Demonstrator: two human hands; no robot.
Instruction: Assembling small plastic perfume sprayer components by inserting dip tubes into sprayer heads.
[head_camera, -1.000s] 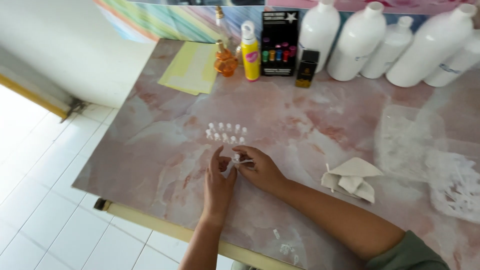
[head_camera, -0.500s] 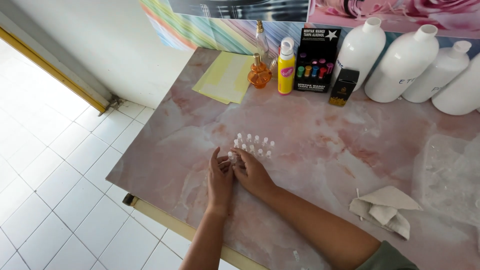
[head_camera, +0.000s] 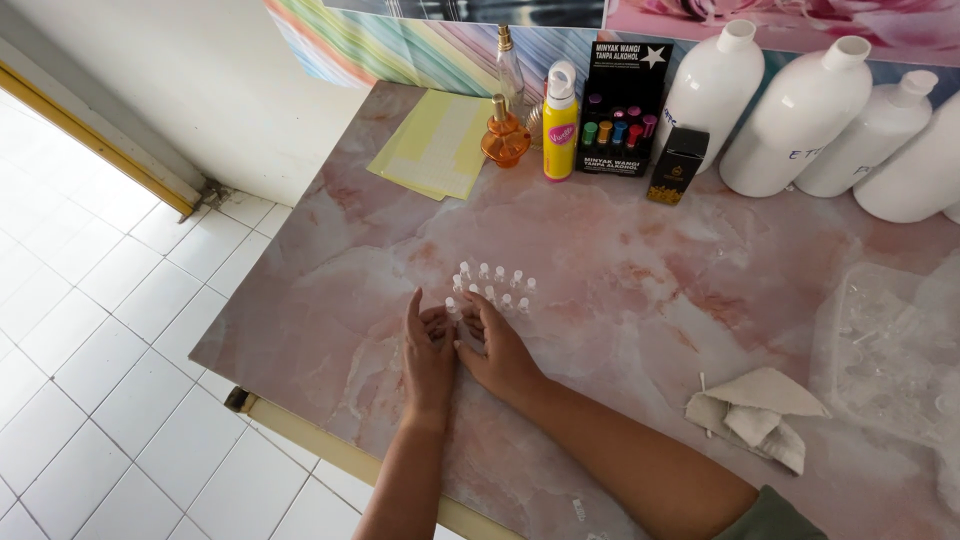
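Observation:
Both of my hands rest together on a pink marbled table (head_camera: 330, 300). My left hand (head_camera: 427, 358) and my right hand (head_camera: 499, 348) pinch one small clear vial (head_camera: 453, 310) between their fingertips. Just beyond them stand several more small clear vials (head_camera: 496, 284) in two short rows. How much of the held vial each hand grips is partly hidden by the fingers.
At the back stand an orange perfume bottle (head_camera: 503, 134), a yellow spray bottle (head_camera: 560, 124), a black box (head_camera: 621, 107), a small dark box (head_camera: 677, 165) and large white bottles (head_camera: 790, 115). Yellow paper sheets (head_camera: 435, 146) lie back left. A crumpled cloth (head_camera: 755, 413) and clear plastic bag (head_camera: 890, 350) lie right. White floor tiles (head_camera: 110, 330) left.
The view has shifted, so the table and hands sit further right and lower in the picture. My hands stay together at the vials, fingers working on the one vial.

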